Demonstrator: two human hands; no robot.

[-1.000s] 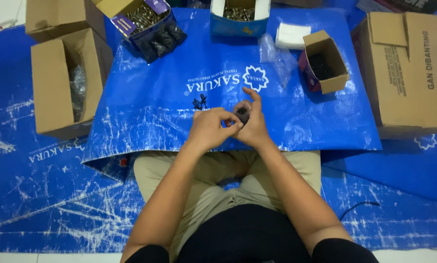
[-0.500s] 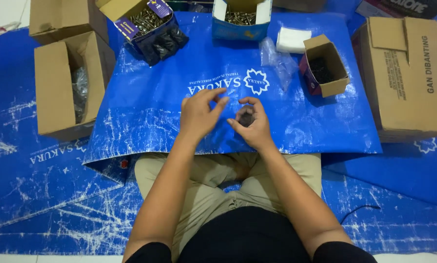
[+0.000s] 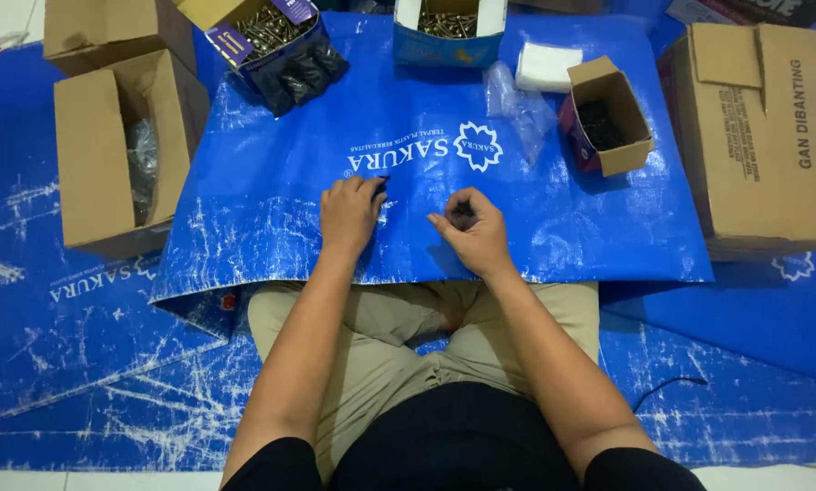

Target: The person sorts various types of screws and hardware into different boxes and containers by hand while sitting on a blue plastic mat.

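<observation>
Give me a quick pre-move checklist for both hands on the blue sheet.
1. Left hand flat on the blue sheet, fingertips at a small dark piece: ok.
2. Right hand curled round a small dark item: ok; what it is, cannot tell.
3. Hands apart, not crossing: ok.
4. Small open box of dark parts upright, right of the hands: ok.
5. Clear plastic bag empty or not: cannot tell.

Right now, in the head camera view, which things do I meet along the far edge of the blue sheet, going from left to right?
Open brown box → purple box of screws → blue box → white pad → small open box → large brown carton.
</observation>
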